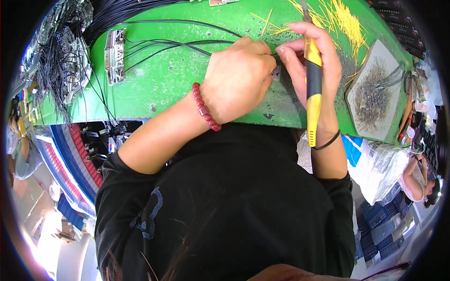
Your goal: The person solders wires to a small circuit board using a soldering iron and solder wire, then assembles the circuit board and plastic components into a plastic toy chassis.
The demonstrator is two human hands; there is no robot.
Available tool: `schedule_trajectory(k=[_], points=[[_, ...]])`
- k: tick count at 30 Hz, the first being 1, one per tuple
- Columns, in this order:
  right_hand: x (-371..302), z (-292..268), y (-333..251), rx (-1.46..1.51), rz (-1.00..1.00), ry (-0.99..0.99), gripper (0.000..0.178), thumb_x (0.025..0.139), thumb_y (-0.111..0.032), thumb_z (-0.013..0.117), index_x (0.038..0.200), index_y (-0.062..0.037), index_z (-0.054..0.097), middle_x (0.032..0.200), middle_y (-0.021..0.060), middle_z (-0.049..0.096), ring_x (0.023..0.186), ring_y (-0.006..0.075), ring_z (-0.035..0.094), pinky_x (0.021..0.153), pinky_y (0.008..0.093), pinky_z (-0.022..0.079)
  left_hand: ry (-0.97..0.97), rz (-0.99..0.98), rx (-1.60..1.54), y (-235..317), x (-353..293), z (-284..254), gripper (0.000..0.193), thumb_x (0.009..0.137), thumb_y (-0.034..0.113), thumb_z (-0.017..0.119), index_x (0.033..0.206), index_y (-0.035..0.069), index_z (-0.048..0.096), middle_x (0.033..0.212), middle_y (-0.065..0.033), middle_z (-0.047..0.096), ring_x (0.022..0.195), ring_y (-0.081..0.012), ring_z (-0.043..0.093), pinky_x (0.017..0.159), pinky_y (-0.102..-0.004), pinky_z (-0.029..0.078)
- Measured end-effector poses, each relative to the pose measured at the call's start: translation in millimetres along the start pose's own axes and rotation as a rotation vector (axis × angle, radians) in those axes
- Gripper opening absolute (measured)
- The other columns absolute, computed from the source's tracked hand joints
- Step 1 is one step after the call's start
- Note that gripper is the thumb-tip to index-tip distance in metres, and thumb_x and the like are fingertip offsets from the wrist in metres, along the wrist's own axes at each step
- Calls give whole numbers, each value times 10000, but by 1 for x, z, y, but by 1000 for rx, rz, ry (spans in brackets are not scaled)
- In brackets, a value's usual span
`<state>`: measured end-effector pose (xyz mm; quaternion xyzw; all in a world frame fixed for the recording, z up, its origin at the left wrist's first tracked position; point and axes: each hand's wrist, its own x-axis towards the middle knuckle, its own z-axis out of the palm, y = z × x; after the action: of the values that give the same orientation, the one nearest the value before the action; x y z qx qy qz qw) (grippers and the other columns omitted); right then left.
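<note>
So the person has both hands bunched together near the middle of the green bench (164,89). The left hand (241,77) is curled into a loose fist, fingers tucked down on the end of a thin black wire (187,46) that runs off to the left. What exactly the fingertips pinch is hidden under the knuckles, so it's hard to say how tight that hold is. The right hand (311,58) is wrapped shut around a yellow-and-black soldering iron (313,79), pen style, with its tip end pointing away up the bench and a small grey part (277,73) sitting right between the two hands.

Looks like the joining step is underway: wire end held at the part, iron ready. The next bit probably needs a steady left hand and a careful tip placement, since everything there is tiny. A pile of yellow sticks (344,21) and a grey pad with wire scraps (375,91) sit off to the right.
</note>
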<state>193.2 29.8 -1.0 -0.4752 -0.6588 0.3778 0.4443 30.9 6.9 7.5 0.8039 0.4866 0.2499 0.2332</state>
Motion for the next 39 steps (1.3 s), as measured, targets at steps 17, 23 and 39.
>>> schedule_trajectory(k=[17, 23, 39], points=[[-45, -9, 4, 22, 9, 119, 378, 782, 64, 701, 1123, -62, 596, 814, 78, 696, 739, 105, 666, 654, 230, 511, -18, -31, -78, 2, 1, -4, 83, 793, 98, 656, 815, 39, 602, 767, -126, 602, 765, -347, 587, 676, -431, 469], [-45, -10, 3, 36, 23, 86, 366, 781, 81, 688, 1109, -59, 607, 872, 84, 696, 730, 117, 678, 654, 231, 517, 16, -32, -87, 3, 0, -3, 85, 785, 91, 666, 813, 40, 603, 766, -121, 598, 761, -339, 584, 660, -419, 472], [-40, -11, 4, -36, -28, -18, 370, 781, 117, 654, 1099, -71, 627, 750, 43, 626, 626, 69, 586, 565, 201, 452, -5, -77, -108, 4, -3, -1, 84, 770, 64, 680, 801, 38, 607, 847, -101, 646, 814, -317, 608, 727, -391, 495]])
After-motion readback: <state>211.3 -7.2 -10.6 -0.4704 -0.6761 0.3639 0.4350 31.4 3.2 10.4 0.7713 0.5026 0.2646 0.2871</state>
